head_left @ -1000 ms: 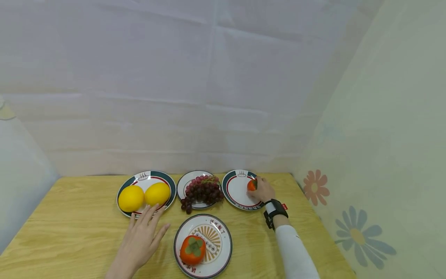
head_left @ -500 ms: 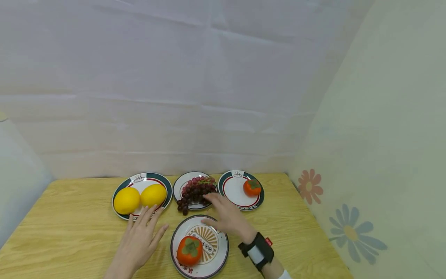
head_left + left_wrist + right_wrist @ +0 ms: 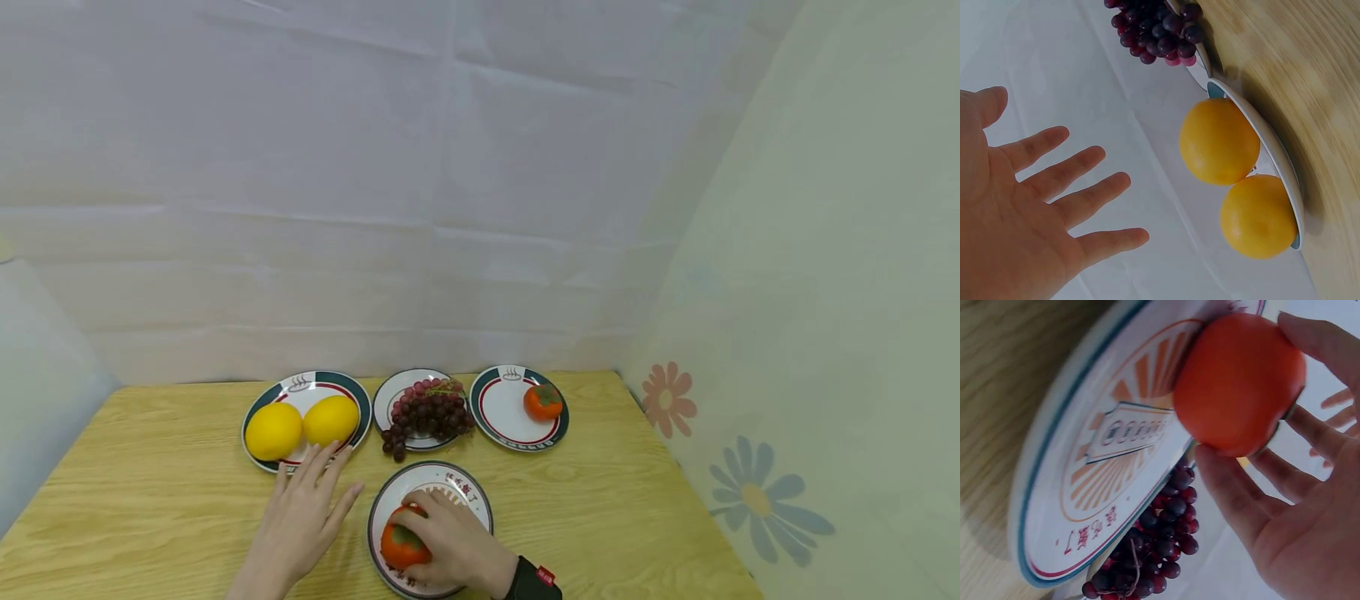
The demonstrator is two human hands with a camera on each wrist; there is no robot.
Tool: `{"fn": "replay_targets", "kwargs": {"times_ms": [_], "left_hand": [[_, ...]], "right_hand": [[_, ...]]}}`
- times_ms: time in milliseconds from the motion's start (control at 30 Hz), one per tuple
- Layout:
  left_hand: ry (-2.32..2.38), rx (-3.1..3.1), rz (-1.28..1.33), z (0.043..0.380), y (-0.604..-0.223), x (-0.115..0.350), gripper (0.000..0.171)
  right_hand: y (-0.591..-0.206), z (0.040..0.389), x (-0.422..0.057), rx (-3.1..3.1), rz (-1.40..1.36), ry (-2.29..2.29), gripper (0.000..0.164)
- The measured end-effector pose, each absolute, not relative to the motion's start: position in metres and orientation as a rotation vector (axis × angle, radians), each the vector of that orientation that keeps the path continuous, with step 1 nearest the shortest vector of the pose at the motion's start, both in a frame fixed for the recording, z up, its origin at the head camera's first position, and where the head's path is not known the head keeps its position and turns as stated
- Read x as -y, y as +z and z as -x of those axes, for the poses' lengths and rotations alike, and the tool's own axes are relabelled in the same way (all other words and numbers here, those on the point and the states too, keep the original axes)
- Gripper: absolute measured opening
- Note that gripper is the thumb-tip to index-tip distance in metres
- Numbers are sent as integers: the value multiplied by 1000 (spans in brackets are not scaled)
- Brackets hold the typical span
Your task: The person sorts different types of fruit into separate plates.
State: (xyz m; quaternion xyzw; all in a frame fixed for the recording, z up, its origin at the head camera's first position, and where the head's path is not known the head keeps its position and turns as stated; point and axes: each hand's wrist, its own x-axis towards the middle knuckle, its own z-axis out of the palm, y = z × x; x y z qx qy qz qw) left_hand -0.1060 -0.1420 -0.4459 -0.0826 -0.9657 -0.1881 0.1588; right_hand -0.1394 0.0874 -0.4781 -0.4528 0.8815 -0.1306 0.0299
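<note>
In the head view my right hand [image 3: 459, 542] holds an orange-red persimmon [image 3: 396, 546] at the front plate [image 3: 411, 481]. From the right wrist, the thumb and fingertips lie on either side of the persimmon [image 3: 1238, 381], over the plate's printed sunburst [image 3: 1122, 447]. Whether the fruit still touches the plate is hard to tell. My left hand [image 3: 303, 517] has spread, straight fingers and nothing in it, just in front of the plate with two yellow fruits [image 3: 273, 431]. The left wrist view shows the left hand's palm [image 3: 1022, 231] apart from those fruits [image 3: 1219, 140].
Along the back stand an oval plate [image 3: 358, 390] with the yellow fruits, a plate [image 3: 384, 396] of dark grapes [image 3: 429, 415], and a green-rimmed plate [image 3: 501, 412] bearing a smaller persimmon [image 3: 542, 404]. Behind the wooden table [image 3: 600, 500] hangs a pale cloth [image 3: 337, 208].
My right hand has let go of the smaller persimmon on the back right plate, come forward and left, and taken hold of the larger one. The left hand stays put.
</note>
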Motion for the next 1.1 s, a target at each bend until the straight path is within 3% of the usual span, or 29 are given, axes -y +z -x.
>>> {"fn": "replay_targets", "kwargs": {"times_ms": [400, 633, 867, 1100], "left_hand": [[-524, 2753, 236, 106, -448, 142, 47], [-519, 2756, 244, 107, -449, 141, 47], [-521, 2759, 238, 107, -449, 142, 47], [-520, 2760, 233, 107, -448, 144, 47]], "right_hand": [[-455, 182, -119, -2998, 1242, -532, 56], [-433, 240, -158, -3250, 808, -605, 58], [-455, 280, -182, -3245, 552, -568, 56], [-482, 291, -189, -3204, 498, -601, 55]]}}
